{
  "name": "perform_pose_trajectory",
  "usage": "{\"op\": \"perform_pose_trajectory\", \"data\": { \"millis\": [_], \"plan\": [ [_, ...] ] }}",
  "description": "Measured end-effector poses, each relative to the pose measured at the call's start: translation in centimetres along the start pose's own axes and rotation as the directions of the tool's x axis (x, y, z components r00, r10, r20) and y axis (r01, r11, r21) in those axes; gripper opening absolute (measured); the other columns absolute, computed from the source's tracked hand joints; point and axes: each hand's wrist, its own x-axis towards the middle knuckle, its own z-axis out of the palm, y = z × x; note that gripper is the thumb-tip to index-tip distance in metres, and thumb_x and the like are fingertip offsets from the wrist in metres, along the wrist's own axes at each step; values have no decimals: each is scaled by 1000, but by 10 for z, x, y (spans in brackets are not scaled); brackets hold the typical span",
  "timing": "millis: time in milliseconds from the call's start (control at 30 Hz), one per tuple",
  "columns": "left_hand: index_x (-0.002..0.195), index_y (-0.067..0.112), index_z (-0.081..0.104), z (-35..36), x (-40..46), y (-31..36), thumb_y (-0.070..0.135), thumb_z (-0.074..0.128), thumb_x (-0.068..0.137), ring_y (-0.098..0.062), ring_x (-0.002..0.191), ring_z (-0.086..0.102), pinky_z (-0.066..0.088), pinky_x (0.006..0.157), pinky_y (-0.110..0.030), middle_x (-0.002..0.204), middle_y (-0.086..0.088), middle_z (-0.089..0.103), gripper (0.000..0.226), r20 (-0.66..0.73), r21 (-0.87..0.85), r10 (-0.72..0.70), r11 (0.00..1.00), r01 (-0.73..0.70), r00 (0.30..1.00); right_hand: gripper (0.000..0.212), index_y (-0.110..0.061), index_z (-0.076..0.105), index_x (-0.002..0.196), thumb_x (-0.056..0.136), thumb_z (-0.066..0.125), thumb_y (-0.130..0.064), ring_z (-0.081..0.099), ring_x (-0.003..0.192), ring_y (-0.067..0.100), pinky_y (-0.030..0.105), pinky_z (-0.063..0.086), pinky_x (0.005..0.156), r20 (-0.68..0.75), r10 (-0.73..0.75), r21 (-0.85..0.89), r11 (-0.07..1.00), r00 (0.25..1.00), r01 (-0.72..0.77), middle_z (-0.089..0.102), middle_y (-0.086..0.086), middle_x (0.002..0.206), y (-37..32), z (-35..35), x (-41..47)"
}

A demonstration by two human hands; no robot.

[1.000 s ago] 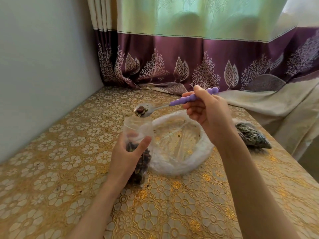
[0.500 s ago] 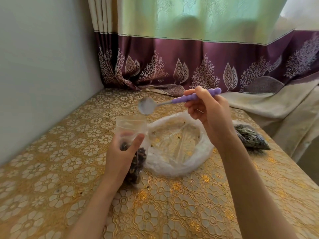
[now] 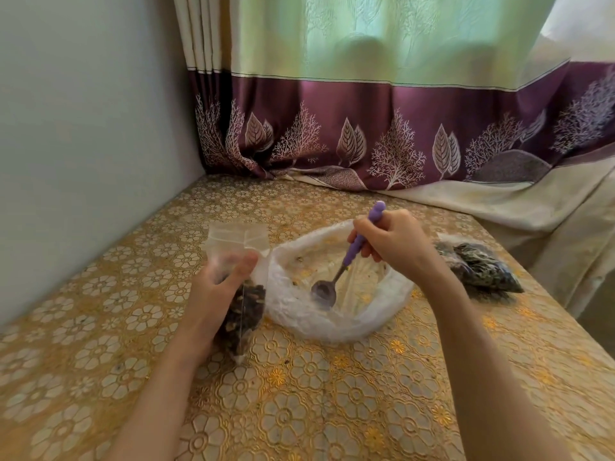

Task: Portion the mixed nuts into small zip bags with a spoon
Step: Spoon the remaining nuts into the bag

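Since the earlier frame the right hand (image 3: pixel 392 241) had swung the spoon (image 3: pixel 346 264) down from above the zip bag (image 3: pixel 241 277) into the nearly empty white bag (image 3: pixel 336 321) at the table's (image 3: pixel 299 410) middle, probably to scrape up leftover nuts. The left hand (image 3: pixel 216 294) gripped the half-full zip bag upright, mouth open to receive them, while a filled bag (image 3: pixel 479 267) lay near the right edge.

Table (image 3: pixel 332 410) w/ gold floral cloth fills lower frame. Center: white plastic bag (image 3: pixel 336 322) lies open on it. Right of center: filled zip bag (image 3: pixel 482 269) lies flat. Left-center: small zip bag (image 3: pixel 243 304), bottom touching cloth.
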Motion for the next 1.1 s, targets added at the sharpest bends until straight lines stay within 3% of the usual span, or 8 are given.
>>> {"op": "perform_pose_trajectory", "data": {
  "millis": [167,333,433,600,700,800,967,1100],
  "plan": [
    [92,37,62,-12,4,2,76,62,54,-19,79,70,54,70,-35,88,1,72,55,36,3,-6,1000,6,999,36,-7,68,65,94,54,-22,54,43,5,14,41,43,70,-30,40,999,997,27,65,1,52,-10,13,-3],
    [95,30,61,-30,8,14,58,60,73,-17,69,70,53,52,-24,82,1,71,35,-38,1,7,1000,-6,999,37,1,68,70,93,58,-26,60,46,13,19,45,41,104,-95,221,973,990,70,69,10,60,-25,38,-10],
    [94,31,60,-44,11,22,60,61,71,-16,67,70,52,50,-23,86,0,69,38,-93,45,32,999,-28,995,35,-2,69,66,93,59,-22,63,47,17,21,48,43,114,-109,358,932,988,61,69,10,59,-31,59,-15],
    [101,32,59,-70,23,27,73,57,60,-11,89,59,46,81,-38,96,11,62,59,-96,305,40,952,-9,995,33,-1,71,71,94,57,-20,66,55,21,24,53,51,220,-105,480,877,970,-14,73,17,74,-32,85,-23],
    [99,34,59,-80,25,20,75,57,59,-10,91,57,45,84,-38,97,12,61,58,-102,333,-5,942,38,995,36,-5,70,66,95,55,-20,64,52,21,24,52,48,114,-70,470,883,991,8,73,12,69,-30,90,-22],
    [95,35,58,-84,25,11,74,55,60,-1,85,53,39,69,-25,96,12,61,52,-102,377,-17,924,54,995,39,-4,71,65,95,55,-24,64,51,24,27,52,48,-20,-34,422,906,999,39,72,8,65,-22,90,-19],
    [102,32,58,-84,27,1,75,52,59,4,85,51,32,65,-18,94,17,58,61,1,461,-62,886,54,998,39,-6,71,64,94,56,-25,64,50,24,32,55,50,-64,-2,321,947,998,22,71,7,62,-12,98,-17],
    [103,28,58,-81,27,-4,73,53,60,-2,87,55,32,63,-18,96,10,61,63,-10,470,-25,882,26,1000,39,-6,71,64,95,56,-25,63,49,21,31,54,50,-113,6,284,958,994,27,71,2,60,-8,101,-16]
  ]
}}
